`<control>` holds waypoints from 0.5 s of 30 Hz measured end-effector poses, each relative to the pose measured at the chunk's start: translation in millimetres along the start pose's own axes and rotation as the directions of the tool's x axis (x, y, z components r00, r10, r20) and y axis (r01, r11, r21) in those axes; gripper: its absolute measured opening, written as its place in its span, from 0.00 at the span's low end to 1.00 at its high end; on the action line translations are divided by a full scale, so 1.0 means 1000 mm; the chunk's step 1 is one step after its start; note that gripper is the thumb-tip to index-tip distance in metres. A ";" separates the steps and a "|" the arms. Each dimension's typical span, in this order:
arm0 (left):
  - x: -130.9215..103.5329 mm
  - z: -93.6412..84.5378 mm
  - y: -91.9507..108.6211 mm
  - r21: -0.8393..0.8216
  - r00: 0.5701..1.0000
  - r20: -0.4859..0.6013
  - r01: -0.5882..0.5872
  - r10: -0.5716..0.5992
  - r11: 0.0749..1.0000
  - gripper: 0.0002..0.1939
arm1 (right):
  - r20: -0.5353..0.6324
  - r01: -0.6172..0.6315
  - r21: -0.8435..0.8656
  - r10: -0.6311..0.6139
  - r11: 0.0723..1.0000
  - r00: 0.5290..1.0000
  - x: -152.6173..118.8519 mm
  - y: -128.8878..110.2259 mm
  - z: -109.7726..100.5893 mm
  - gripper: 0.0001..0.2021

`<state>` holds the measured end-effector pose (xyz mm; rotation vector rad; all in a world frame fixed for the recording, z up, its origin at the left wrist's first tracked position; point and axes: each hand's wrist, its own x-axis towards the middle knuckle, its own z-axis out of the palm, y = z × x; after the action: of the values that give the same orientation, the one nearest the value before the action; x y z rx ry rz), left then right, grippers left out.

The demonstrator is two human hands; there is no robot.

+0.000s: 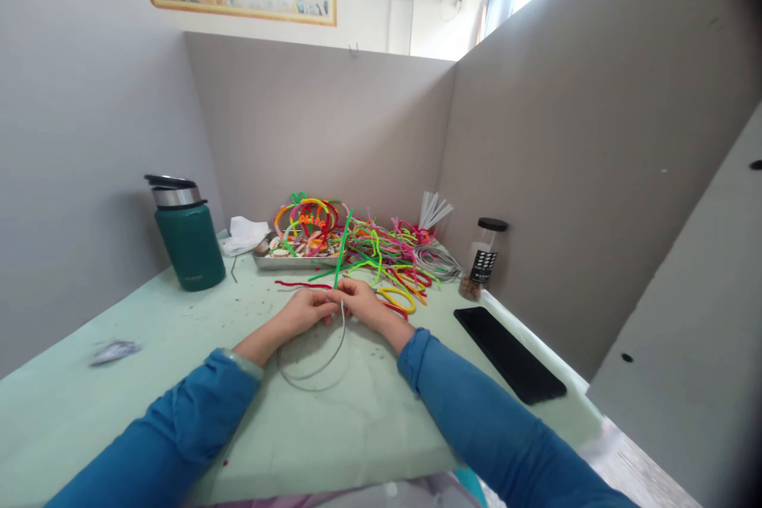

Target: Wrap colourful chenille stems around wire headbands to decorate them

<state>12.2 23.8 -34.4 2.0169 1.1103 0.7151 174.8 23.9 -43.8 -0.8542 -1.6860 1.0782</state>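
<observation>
- Both hands meet over the table (pixel 333 444), fingertips touching.
- The left hand (pixel 305 311) is nearly closed, its fingers bent and drawn in; the fingers overlap too much to tell what it grips.
- The right hand (pixel 361 305) is closed in a pinch, with a green stem (pixel 344 250) standing up from its fingertips, leaning slightly right.
- A thin grey hoop (pixel 344 333) hangs down from the fingers, its curve lying below them near the table; how it meets the stem is hidden.
- A red stem (pixel 291 283) lies just beyond the left hand.
- A yellow loop (pixel 398 301) lies beside the right hand.
- Beyond the hands, a metal tray (pixel 298 263) carries bright fuzzy rings (pixel 313 220) and small bits.
- Right of the tray is a tangled pile (pixel 386 242) of pink, red and green stems.
- Grey hoops (pixel 439 263) lie at the pile's right edge, white strips (pixel 434 210) behind them.
- Farther right stand a black-lidded jar (pixel 483 260) and, nearer, a black phone (pixel 509 353) lying flat.
- At left, a green bottle (pixel 190 246) stands upright, a white tissue (pixel 245 236) beside it; a crumpled scrap (pixel 115 352) lies nearer.
</observation>
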 end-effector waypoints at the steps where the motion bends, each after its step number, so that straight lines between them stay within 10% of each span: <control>1: 0.000 0.000 0.001 0.007 1.000 -0.008 0.005 -0.005 1.000 0.19 | -0.002 0.004 0.004 -0.004 1.000 1.000 0.000 0.000 0.000 0.17; 15: 0.000 0.004 0.008 -0.144 0.997 -0.067 -0.032 0.022 0.989 0.16 | -0.087 -0.028 0.077 0.034 0.997 0.996 0.005 0.004 -0.001 0.13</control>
<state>18.7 19.2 -30.7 1.9006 1.0391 0.8565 174.7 29.9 -45.5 -0.8696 -1.5535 1.1022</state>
